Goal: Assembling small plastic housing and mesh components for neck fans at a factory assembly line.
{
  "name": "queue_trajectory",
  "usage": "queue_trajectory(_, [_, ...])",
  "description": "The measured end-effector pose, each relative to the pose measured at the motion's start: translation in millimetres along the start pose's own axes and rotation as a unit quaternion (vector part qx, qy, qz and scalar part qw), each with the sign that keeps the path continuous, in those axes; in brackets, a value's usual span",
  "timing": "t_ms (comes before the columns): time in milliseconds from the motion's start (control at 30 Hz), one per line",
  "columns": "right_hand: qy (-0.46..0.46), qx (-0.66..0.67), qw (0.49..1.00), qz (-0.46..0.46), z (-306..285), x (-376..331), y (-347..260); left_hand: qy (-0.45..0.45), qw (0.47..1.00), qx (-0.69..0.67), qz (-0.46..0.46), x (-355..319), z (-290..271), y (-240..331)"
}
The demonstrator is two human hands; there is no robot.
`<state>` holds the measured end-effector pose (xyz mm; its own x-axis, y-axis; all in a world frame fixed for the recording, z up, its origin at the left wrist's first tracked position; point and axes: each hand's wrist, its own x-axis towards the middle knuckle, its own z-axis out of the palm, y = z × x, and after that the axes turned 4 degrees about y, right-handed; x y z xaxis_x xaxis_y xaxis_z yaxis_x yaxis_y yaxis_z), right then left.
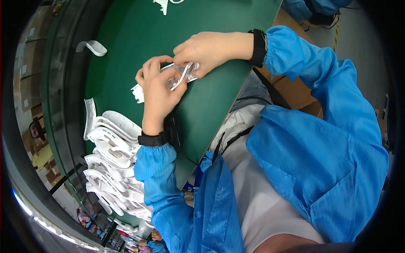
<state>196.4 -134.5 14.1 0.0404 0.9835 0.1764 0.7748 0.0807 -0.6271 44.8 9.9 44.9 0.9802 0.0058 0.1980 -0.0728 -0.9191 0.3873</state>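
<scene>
A white plastic part with a perforated grille point(184, 77) is between my two hands, over the green tabletop. My left hand point(161, 86) is curled around its near side, with thumb and fingers closed on it. From the right, my right hand point(203, 51) pinches the far end of the part, fingers bent down against it. The fingers cover much of its shape. Just left of my left hand, a white notched piece point(138, 93) shows; I cannot tell whether it belongs to the same part.
A heap of white curved plastic shells point(112, 156) lies left of my left forearm. One curved white piece point(98, 48) rests at the far left of the green table point(219, 95). Another white piece point(163, 5) is at the top edge. A dark rail point(69, 97) borders the table.
</scene>
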Motion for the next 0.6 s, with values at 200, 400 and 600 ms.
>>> queue_trajectory(200, [0.005, -0.036, 0.999, 0.014, 2.6, 6.1, -15.7, 0.011, 0.999, 0.045, 0.029, -8.1, 2.5, -2.1])
queue_trajectory(400, [-0.024, -0.016, 0.998, 0.052, 0.3, 8.6, -12.4, 0.010, 0.998, 0.036, -0.052, 4.1, -4.7, 7.2])
queue_trajectory(600, [-0.035, 0.019, 0.997, 0.060, 2.5, 14.5, -0.1, -0.107, 0.978, 0.104, -0.145, 15.8, -14.6, 14.2])
